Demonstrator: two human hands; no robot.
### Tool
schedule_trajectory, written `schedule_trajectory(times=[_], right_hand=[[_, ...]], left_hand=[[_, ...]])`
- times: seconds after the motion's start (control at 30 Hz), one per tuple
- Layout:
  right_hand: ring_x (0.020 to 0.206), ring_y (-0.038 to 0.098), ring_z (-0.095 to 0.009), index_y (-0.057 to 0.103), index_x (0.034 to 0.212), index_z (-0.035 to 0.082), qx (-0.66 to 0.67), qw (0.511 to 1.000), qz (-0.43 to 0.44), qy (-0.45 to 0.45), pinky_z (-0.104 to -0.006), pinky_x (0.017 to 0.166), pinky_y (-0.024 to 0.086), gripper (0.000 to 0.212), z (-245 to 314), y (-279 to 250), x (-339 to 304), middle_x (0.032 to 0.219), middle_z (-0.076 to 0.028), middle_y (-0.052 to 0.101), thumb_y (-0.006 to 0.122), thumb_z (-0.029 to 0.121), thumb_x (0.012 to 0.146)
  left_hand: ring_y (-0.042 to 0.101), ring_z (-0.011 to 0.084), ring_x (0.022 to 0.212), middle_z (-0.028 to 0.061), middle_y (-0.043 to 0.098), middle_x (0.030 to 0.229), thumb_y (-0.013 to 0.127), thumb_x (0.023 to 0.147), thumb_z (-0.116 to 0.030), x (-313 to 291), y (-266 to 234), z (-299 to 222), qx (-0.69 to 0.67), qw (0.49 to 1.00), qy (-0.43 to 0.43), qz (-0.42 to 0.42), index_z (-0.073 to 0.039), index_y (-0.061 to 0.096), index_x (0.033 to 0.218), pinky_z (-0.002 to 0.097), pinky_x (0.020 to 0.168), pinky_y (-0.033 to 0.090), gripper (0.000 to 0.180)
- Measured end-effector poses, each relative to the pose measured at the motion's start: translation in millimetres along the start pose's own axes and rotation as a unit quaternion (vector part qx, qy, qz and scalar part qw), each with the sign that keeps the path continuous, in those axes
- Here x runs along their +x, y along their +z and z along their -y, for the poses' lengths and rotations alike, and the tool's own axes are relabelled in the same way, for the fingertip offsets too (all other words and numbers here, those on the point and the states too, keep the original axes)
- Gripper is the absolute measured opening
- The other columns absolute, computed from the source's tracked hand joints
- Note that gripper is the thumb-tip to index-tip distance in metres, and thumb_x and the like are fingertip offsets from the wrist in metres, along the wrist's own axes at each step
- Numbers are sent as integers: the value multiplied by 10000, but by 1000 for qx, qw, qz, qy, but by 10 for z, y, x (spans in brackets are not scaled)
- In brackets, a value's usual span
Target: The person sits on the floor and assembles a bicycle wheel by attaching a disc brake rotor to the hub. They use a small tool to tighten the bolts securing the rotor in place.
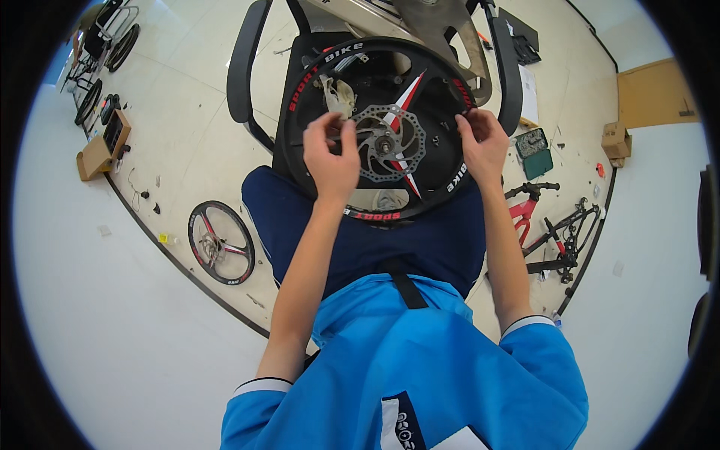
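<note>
A black bicycle wheel (367, 215) with red and white accents lies flat across my lap and a chair seat. A silver brake disc (415, 139) sits around its hub. My left hand (332, 157) is over the disc's left edge, fingers curled and thumb bent in; whatever they hold, if anything, is too small to make out. My right hand (484, 146) is at the wheel's right rim with thumb and fingers drawn together, their contents hidden. A crumpled pale plastic bag (339, 96) lies on the wheel above my left hand. Small dark screws (435, 140) lie right of the disc.
Black chair armrests (244, 64) flank the wheel. A second wheel (221, 242) lies on the floor at left. At right are a red and black bike frame (551, 236), a green case (535, 154) and a cardboard box (616, 141). An open carton (105, 150) stands far left.
</note>
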State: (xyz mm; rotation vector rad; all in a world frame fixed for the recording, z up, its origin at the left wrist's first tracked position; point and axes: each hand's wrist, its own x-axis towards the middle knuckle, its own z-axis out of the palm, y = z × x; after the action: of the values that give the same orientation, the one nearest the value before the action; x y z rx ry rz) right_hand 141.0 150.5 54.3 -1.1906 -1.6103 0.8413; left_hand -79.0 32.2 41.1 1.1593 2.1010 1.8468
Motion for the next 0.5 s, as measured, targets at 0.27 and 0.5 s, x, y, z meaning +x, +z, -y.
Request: schedule_trajectory(times=[0.27, 0.5], right_hand=[[773, 698, -144, 634, 997, 4, 375, 886, 127, 241, -280, 734, 590, 119, 355, 163, -694, 899, -63, 696, 733, 19, 933], [844, 711, -180, 607, 1079, -20, 360, 884, 140, 265, -294, 790, 603, 168, 371, 151, -747, 1022, -129, 702, 703, 16, 945]], left_hand=[[687, 294, 896, 128, 707, 1007, 816, 802, -55, -563, -119, -466, -62, 963, 119, 235, -15, 710, 1101, 383, 807, 546, 319], [672, 265, 781, 111, 713, 856, 784, 826, -36, -596, -189, -312, -6, 964, 118, 236, -4, 738, 948, 349, 706, 531, 134]])
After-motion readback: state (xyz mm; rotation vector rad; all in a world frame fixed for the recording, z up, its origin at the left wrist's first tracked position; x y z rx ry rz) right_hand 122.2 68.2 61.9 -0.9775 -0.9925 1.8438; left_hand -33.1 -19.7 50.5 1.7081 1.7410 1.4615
